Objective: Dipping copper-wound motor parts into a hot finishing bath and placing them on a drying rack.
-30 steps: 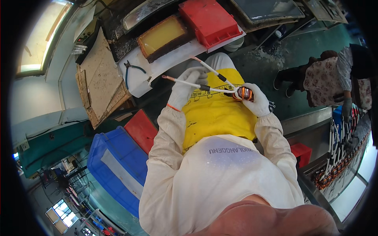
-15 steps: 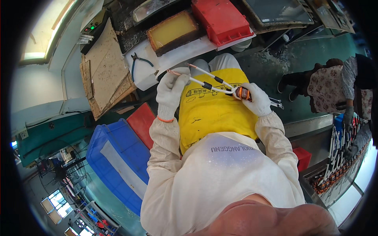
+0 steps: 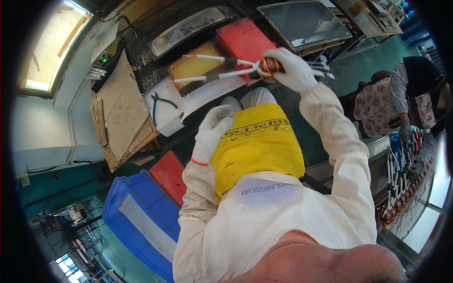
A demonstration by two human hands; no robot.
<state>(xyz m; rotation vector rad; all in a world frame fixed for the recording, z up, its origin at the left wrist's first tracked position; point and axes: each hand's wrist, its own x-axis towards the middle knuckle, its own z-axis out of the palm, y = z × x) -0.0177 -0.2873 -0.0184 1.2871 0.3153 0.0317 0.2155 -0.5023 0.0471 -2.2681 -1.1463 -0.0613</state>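
Note:
My gloved right hand [image 3: 293, 71] is out over the bench, gripping a wire-wound coil [image 3: 270, 67] with orange-copper and black windings. Its long white-sleeved leads [image 3: 236, 73] point left, across a shallow frame of yellow material [image 3: 194, 67]; motion blurs them, and I cannot tell whether they touch it. More white lead ends show on the coil's right side, past my glove. My gloved left hand [image 3: 213, 132] rests by the left edge of the yellow apron [image 3: 257, 151], fingers curled in with no object showing in them.
Blue-handled pliers [image 3: 158, 104] lie on white sheeting left of the frame. Behind the coil stands a red box [image 3: 247, 42]. A blue bin [image 3: 141, 212] is at my left. On the right, a co-worker [image 3: 373, 104] works by a row of similar coils [image 3: 406, 193].
My right hand has carried the coil forward from my lap to over the bench. My left hand has let go of a lead end and dropped slightly back.

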